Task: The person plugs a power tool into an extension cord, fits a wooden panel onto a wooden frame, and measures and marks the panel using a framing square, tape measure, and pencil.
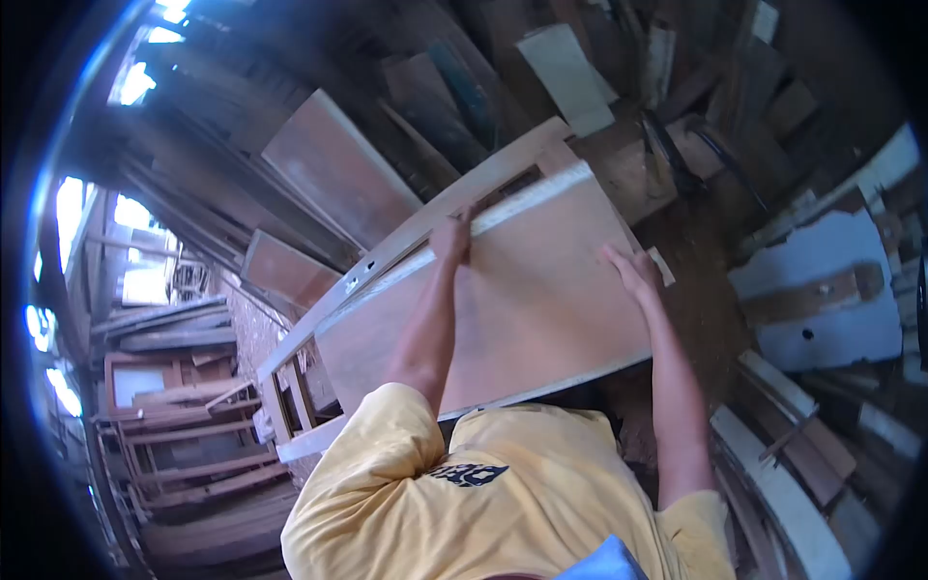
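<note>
The flat tan wooden panel [532, 300] is edge-gripped by left hand [452, 239] and right hand [634, 272]! Apparently it's being positioned over the pale wooden frame [527, 155]; squaring seems needed.

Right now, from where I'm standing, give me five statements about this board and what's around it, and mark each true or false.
1. The left hand is at the far edge of the board. True.
2. The board covers the wooden frame completely. False: the frame shows past its left end.
3. The right hand holds a hammer. False: the right hand is at the board's right edge.
4. The shirt is yellow. True.
5. A pale sheet lies right of the board. True.
</note>
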The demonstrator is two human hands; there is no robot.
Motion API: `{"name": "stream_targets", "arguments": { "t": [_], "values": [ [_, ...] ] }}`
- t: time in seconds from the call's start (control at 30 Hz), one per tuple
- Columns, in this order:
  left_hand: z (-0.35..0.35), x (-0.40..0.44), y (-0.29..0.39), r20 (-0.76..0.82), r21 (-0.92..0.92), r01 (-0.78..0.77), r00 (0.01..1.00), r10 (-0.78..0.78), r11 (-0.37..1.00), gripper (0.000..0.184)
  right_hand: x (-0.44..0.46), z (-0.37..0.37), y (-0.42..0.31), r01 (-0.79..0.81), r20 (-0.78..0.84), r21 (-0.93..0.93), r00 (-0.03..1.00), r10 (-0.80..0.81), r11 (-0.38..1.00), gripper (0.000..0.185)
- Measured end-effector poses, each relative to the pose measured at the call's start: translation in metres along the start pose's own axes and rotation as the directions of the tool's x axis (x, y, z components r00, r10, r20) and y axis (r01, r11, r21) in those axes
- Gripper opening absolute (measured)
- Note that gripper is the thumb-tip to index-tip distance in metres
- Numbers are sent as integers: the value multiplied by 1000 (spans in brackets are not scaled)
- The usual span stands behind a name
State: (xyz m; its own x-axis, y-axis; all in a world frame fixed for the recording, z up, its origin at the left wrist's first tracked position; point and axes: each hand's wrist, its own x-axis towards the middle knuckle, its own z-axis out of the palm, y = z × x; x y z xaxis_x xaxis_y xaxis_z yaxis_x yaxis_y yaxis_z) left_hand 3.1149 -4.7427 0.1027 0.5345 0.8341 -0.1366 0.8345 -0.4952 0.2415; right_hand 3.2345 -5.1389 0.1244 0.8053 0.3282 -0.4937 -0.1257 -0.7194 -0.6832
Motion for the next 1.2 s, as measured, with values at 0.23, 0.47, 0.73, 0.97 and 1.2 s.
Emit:
{"name": "stream_targets", "arguments": {
  "t": [0.23,0.47,0.73,0.97,1.2],
  "values": [
    [-10,3,10,176,-2,144,974,-141,990,92,-38,38,8,274,-496,-443,718,-488,853,67],
    [55,34,-20,211,32,48,976,-53,998,88,-107,81,76,-15,-602,-158,794,-84,987,68],
    [27,35,-91,162,35,-61,985,55,998,75,-117,91,94,-382,-21,513,889,457,768,46],
    [-1,22,-186,235,228,18,969,-73,973,82,-124,126,105,-253,-32,698,924,382,670,41],
    [-3,29,-147,39,4,68,997,-68,998,87,-98,87,75,-123,-177,690,927,331,713,44]
  ]
}}
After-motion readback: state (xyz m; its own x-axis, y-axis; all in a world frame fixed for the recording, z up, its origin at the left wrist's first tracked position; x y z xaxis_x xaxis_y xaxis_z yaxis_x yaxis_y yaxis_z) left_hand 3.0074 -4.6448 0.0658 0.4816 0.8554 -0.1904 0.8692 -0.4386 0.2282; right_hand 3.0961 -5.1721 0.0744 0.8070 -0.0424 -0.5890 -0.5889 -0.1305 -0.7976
